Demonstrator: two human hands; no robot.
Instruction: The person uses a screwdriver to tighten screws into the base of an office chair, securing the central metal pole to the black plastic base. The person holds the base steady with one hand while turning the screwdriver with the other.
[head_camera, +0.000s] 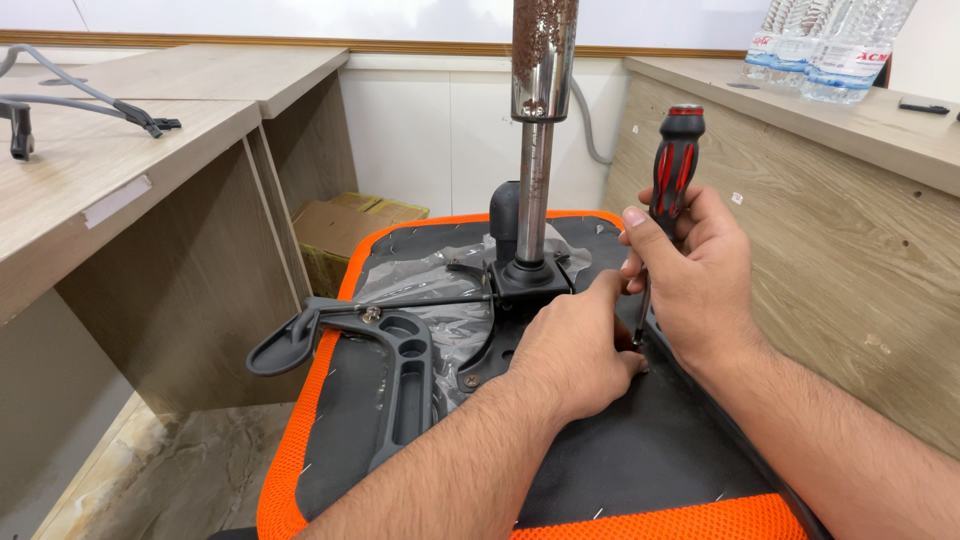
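On the upturned chair seat (620, 470), one screwdriver (672, 165) stands nearly upright, its tip down at the seat's black underside. The right hand (690, 275) is wrapped around its red-and-black handle, the sensible place to hold it: it looks light, stiff and ribbed against slipping. The left hand (575, 355) curls at the tip, steadying it. One rusty metal column (540, 120) rises beside them; one grey armrest (385, 365) lies left.

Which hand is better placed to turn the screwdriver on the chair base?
The right hand. It already grips the red-and-black screwdriver upright by its handle, tip down at the mounting plate. The left hand only rests beside the tip, steadying it.
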